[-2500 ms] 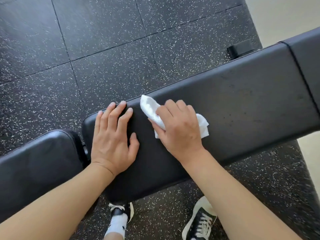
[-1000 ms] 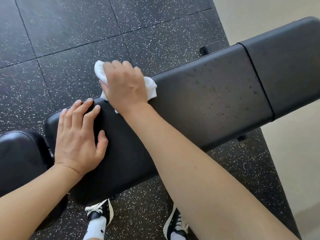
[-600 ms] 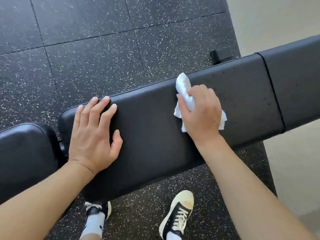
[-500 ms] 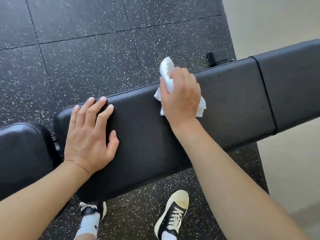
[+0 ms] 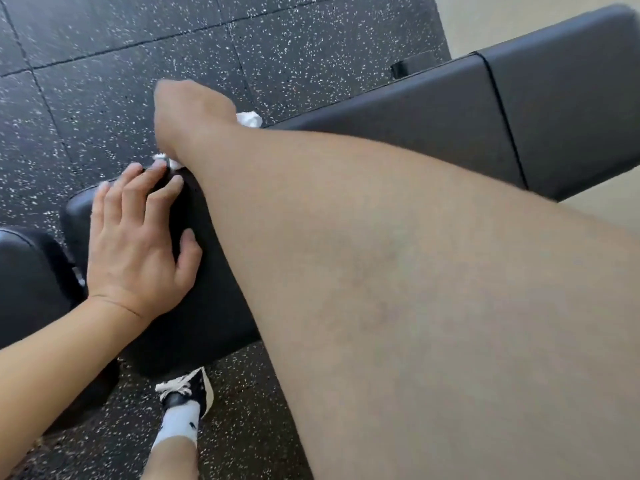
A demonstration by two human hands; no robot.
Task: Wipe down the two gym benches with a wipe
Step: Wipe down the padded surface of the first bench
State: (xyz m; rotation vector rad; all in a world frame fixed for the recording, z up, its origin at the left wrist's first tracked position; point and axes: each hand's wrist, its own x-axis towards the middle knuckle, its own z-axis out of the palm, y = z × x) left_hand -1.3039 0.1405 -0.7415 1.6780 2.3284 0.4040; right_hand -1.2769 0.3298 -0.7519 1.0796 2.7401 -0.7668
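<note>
Your left hand [image 5: 135,251] lies flat, fingers straight and spread, on the near end of the long black padded vinyl bench [image 5: 433,133]. Your right hand [image 5: 187,116] reaches over the bench's far edge, just beyond your left fingertips, knuckles up; it seems to clutch the crumpled white wipe [image 5: 248,118], which peeks out on both sides, though the fingers themselves are hidden. A second black padded bench section [image 5: 31,282] sits at left. Below: black speckled rubber floor [image 5: 104,81], one black-and-white sneaker [image 5: 194,389].
</note>
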